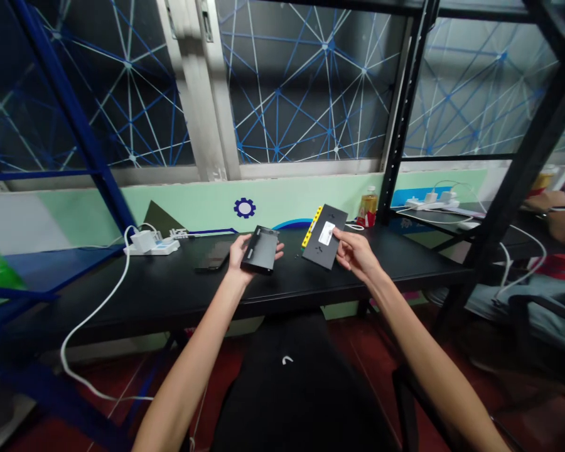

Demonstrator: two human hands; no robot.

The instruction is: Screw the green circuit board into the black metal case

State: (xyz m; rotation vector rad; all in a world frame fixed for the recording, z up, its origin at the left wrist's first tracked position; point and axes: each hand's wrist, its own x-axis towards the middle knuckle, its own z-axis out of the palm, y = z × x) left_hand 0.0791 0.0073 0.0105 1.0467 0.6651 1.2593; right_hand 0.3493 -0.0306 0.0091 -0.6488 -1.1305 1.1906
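My left hand (239,252) holds a black box-like case (262,250), tilted, its fingers wrapped around it from below. Pinched between the thumb and fingers of my right hand (355,252) is a flat black panel (324,242) with a white label (326,233) on it. The two pieces are apart, both held above the black desk (207,290). Along the panel's left edge shows a yellow strip with dark marks (312,227), partly hidden. A few tiny dark bits (298,255), too small to name, lie between my hands.
A dark phone-like slab (213,256) lies left of my left hand. White power strips (153,245) with cables stand at the left; another (430,202) is at the right. A bottle (368,206) stands by the black rack post (395,138). Another person's arm (562,220) shows far right.
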